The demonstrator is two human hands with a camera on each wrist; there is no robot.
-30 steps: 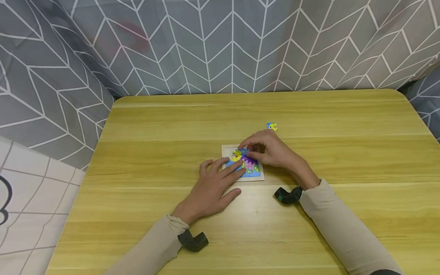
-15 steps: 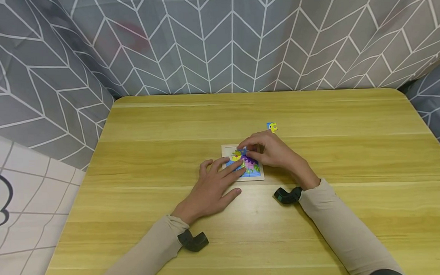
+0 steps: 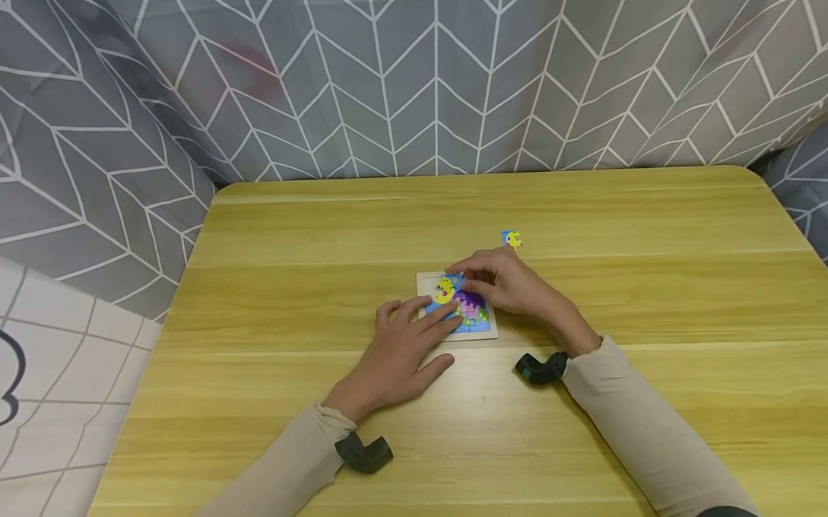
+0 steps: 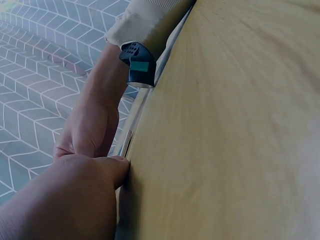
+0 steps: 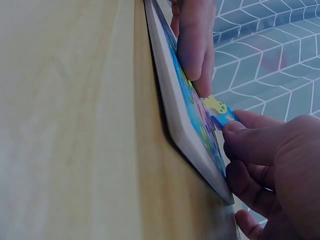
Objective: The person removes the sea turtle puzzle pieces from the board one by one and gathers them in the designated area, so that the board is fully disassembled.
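Note:
A small jigsaw puzzle in a pale wooden frame [image 3: 493,335] lies on the table, its fitted pieces showing blue, purple, pink and green. My right hand [image 3: 507,279] pinches a blue and yellow puzzle piece [image 5: 226,116] between thumb and forefinger; in the right wrist view the piece is tilted above the board's upper part. My left hand [image 3: 397,358] lies with fingers spread, its fingertips resting on the left side of the puzzle. Those fingers hide part of the picture. In the left wrist view, the board is mostly hidden behind the left hand [image 4: 75,195].
One loose yellow and blue puzzle piece [image 3: 512,239] lies on the wooden table [image 3: 304,247], just beyond the right hand. A grey patterned curtain [image 3: 408,84] hangs behind the table's far edge. Each wrist wears a dark camera mount [image 3: 364,453].
The piece in my right hand has turned slightly, and more of its yellow part shows beside the fingertips. My left hand has stayed in place.

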